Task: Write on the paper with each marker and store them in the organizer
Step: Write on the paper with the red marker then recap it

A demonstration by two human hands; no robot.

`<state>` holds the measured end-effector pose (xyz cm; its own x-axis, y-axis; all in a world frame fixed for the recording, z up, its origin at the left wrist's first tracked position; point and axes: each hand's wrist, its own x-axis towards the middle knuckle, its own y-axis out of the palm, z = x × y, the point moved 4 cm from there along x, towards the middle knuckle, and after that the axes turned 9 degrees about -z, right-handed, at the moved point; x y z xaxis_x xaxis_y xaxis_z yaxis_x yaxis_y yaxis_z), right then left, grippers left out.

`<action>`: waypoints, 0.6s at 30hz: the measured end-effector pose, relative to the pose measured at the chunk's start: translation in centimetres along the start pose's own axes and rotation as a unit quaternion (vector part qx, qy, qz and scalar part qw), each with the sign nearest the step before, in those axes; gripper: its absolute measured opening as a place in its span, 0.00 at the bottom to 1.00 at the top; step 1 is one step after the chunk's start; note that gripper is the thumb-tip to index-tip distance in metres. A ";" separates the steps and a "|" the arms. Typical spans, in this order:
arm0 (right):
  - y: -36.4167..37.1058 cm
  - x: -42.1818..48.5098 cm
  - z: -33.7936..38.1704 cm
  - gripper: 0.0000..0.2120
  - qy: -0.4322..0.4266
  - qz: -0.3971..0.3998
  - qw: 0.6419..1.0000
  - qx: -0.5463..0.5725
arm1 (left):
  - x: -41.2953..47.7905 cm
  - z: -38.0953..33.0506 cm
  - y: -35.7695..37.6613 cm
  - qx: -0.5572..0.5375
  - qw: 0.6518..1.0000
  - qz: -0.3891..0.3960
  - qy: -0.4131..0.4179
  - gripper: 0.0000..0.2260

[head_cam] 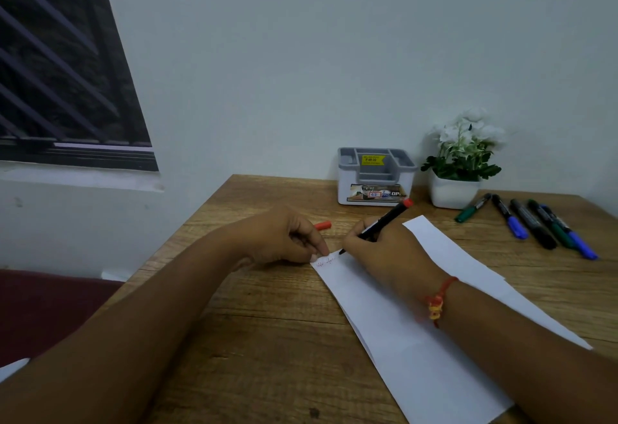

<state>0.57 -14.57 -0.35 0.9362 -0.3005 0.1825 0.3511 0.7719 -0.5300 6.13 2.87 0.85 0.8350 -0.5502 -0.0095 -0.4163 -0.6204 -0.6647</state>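
On the bench (267,340), the right hand (384,256) grips the red marker (389,217), tip on the paper (401,356); the left hand (281,236), fingers curled, pins its corner, red cap (322,225) alongside, held or not unclear.

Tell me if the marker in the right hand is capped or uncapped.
Uncapped: the marker shows a bare tip on the paper, and a red cap lies on the table behind the left hand.

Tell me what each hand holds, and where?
The right hand grips the marker low down, near the tip. The left hand presses a corner of the paper with its fingers.
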 end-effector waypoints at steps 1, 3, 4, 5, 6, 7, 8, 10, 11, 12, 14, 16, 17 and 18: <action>-0.2 0.0 -0.2 0.05 0.013 0.000 0.999 0.037 | 0.0 -0.1 0.0 0.005 1.000 -0.001 0.000 0.10; -0.3 0.1 -0.6 0.03 0.044 0.002 0.991 0.124 | 0.0 -0.1 0.0 0.012 1.000 -0.004 -0.001 0.10; -0.3 0.1 -0.7 0.03 0.052 0.002 0.986 0.156 | 0.0 -0.1 0.0 0.016 1.000 -0.004 0.000 0.10; -0.4 0.1 -0.7 0.03 0.056 0.003 0.982 0.178 | 0.1 -0.1 0.0 0.019 1.000 -0.003 0.000 0.10; -0.4 0.1 -0.8 0.03 0.057 0.006 0.980 0.192 | 0.0 -0.1 0.0 0.020 1.000 -0.002 0.002 0.10; -0.4 0.0 -0.6 0.03 0.059 0.010 0.977 0.204 | 0.0 -0.2 0.0 0.018 1.000 -0.001 0.004 0.10; -0.5 -0.1 -0.6 0.02 0.061 0.014 0.974 0.216 | 0.0 -0.2 0.0 0.015 1.000 -0.001 0.006 0.10; -0.6 -0.2 -0.3 0.03 0.079 0.007 0.965 0.250 | 0.0 -0.2 0.1 0.007 1.000 -0.004 0.008 0.09; -0.7 -0.3 -0.2 0.06 0.093 -0.001 0.959 0.269 | 0.0 -0.1 0.0 0.002 1.000 -0.005 0.007 0.09; -0.8 -0.3 0.0 0.08 0.104 -0.007 0.953 0.284 | 0.0 -0.1 0.0 -0.002 1.000 -0.005 0.004 0.08; -1.0 -0.2 0.2 0.11 0.107 -0.022 0.953 0.283 | -0.1 -0.1 0.0 -0.008 1.000 0.000 -0.006 0.07; -1.5 -0.2 0.3 0.11 0.079 -0.042 0.964 0.250 | -0.2 -0.4 0.0 -0.005 1.000 -0.008 -0.012 0.06; -1.8 -0.3 0.4 0.10 0.055 -0.051 0.971 0.226 | -0.2 -0.5 0.0 0.000 0.999 -0.032 -0.011 0.05; -2.1 -0.3 0.4 0.09 0.029 -0.058 0.977 0.202 | 0.0 -0.5 -0.3 0.004 0.997 -0.075 -0.009 0.04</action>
<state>-0.41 -15.91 1.08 0.8911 -0.4217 0.1676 0.4445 0.8855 -0.1353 6.05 2.74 1.44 0.8940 -0.4414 0.0767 -0.2836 -0.6901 -0.6658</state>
